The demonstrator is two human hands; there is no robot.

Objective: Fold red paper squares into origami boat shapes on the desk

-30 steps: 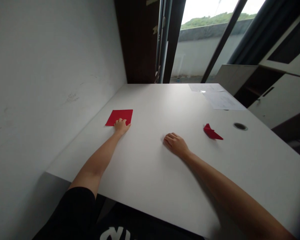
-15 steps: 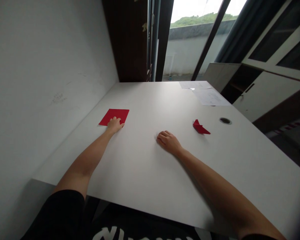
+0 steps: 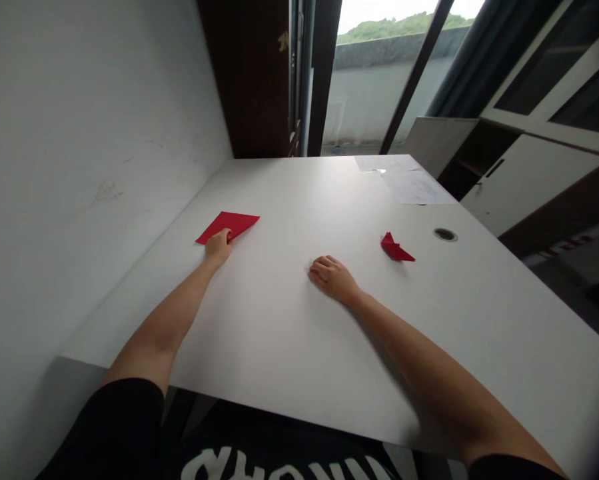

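On the left part of the white table, my left hand [image 3: 218,247] pinches the near edge of a flat red sheet of paper [image 3: 226,223]. The sheet's near right side lifts a little off the surface. My right hand [image 3: 333,277] rests on the table at the middle, its fingers curled under; whatever may be beneath them is hidden. To the right of that hand lies a folded red paper figure [image 3: 396,249] with pointed ends, and no hand touches it.
The white table [image 3: 269,333] meets a wall [image 3: 104,133] on the left. White printed sheets [image 3: 419,187] lie at the far right corner. A round cable hole [image 3: 446,235] sits near the right edge. Cabinets [image 3: 539,173] stand beyond it, and glass doors are at the back.
My left hand has gone from lying spread on the red sheet to pinching its near edge, which has risen slightly. My right hand stays in place; the view has tilted a little.
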